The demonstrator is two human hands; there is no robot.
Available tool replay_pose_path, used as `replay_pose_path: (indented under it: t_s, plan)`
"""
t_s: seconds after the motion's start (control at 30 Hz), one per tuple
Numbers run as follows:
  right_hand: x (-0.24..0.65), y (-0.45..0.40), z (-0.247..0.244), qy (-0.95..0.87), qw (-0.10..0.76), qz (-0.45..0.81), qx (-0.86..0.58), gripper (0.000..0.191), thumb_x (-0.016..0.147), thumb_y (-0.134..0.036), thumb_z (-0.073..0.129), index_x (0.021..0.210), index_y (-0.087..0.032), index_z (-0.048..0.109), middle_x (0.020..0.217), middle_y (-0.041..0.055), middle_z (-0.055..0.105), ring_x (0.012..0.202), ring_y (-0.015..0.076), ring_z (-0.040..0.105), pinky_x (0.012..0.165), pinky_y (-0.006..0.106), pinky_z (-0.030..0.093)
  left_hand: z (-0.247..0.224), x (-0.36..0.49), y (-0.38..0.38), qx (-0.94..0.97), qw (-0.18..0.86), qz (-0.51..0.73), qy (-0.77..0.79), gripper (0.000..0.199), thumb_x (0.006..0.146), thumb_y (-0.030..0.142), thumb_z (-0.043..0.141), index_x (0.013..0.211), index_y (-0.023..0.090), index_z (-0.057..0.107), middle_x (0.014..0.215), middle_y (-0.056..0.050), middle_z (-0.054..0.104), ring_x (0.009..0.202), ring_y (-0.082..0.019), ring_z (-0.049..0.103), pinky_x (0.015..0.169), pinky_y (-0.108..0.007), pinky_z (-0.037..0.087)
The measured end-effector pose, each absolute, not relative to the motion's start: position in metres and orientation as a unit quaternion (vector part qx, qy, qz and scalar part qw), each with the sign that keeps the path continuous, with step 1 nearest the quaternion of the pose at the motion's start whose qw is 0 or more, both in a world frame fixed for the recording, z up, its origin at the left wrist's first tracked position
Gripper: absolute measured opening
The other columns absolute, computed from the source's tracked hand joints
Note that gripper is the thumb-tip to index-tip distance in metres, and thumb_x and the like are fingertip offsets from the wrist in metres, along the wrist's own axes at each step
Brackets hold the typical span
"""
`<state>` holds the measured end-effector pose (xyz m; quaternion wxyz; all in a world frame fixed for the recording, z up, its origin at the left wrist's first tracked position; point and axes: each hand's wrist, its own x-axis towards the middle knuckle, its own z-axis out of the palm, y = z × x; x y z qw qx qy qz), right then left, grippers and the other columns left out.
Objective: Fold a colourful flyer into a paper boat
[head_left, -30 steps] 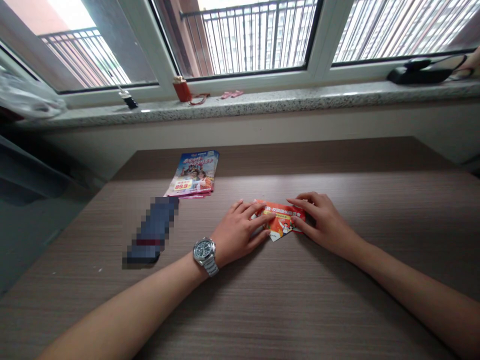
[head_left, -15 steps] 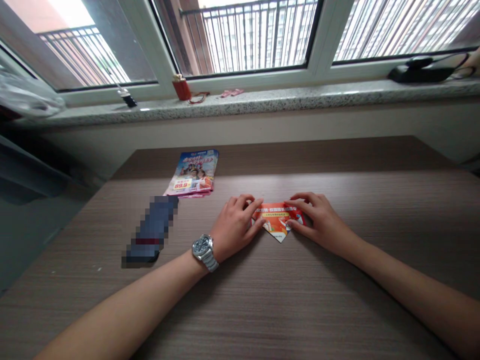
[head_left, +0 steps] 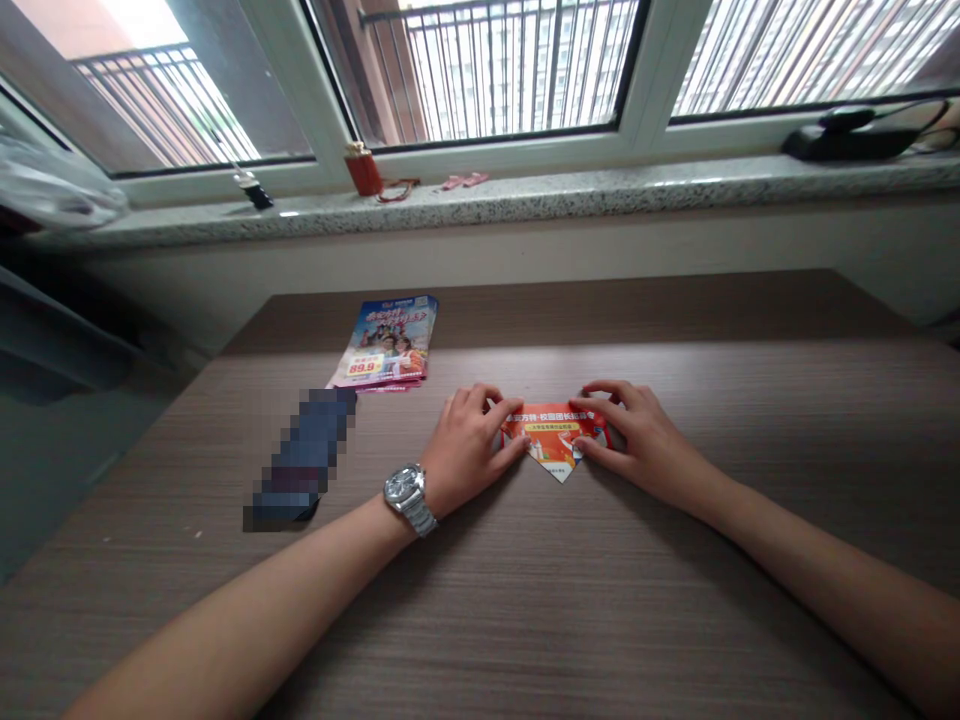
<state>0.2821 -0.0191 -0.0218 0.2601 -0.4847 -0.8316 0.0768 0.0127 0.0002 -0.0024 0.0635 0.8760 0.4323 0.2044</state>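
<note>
A folded flyer (head_left: 556, 440), orange and red with white lettering, lies on the table with its pointed end toward me. My left hand (head_left: 471, 440) grips its left side between thumb and fingers. On the other side, my right hand (head_left: 634, 438) pinches the right edge and corner, partly covering the print there. A silver wristwatch (head_left: 410, 497) is on my left wrist. Beyond my left hand, a stack of printed flyers (head_left: 390, 343) rests with a blue and pink cover showing.
A dark, pixelated flat object (head_left: 304, 455) lies left of my left forearm on the brown wooden table (head_left: 525, 610). Along the granite windowsill (head_left: 570, 198) are a red lighter-like item (head_left: 364, 172), a small black-and-white bottle (head_left: 253, 190) and a black power strip (head_left: 851, 140).
Both hands keep their hold on the folded flyer with hardly any movement. At the far right of the sill, a skin-toned shape beside the cables has gone from view.
</note>
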Motion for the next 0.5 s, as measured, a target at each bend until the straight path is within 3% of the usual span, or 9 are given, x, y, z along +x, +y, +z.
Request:
replay_pose_path:
  t_s: [0.27,0.5]
  plan:
    - [0.2809,-0.0198,-0.0198,-0.827,0.255,0.09,-0.493,0.037,0.09,-0.035,0.067,0.124,-0.022,0.064,0.131,0.0144,0.055,0.115,0.0319,0.052,0.1,0.052,0.045,-0.0016,0.0134,0.0008,0.877,0.078,0.185,0.436,0.041,0.093,0.043,0.062,0.129,0.025,0.06,0.119,-0.01,0.056,0.109,-0.028,0.05,0.096,-0.046,0.045]
    - [0.2828,-0.0184,-0.0247,-0.827,0.261,0.086,-0.49,0.05,0.089,-0.036,0.067,0.136,-0.024,0.055,0.134,0.0146,0.053,0.117,0.0323,0.051,0.101,0.052,0.046,0.0,0.0134,0.0007,0.876,0.091,0.2,0.429,0.037,0.092,0.039,0.065,0.125,0.023,0.058,0.125,-0.009,0.055,0.115,-0.028,0.049,0.1,-0.046,0.044]
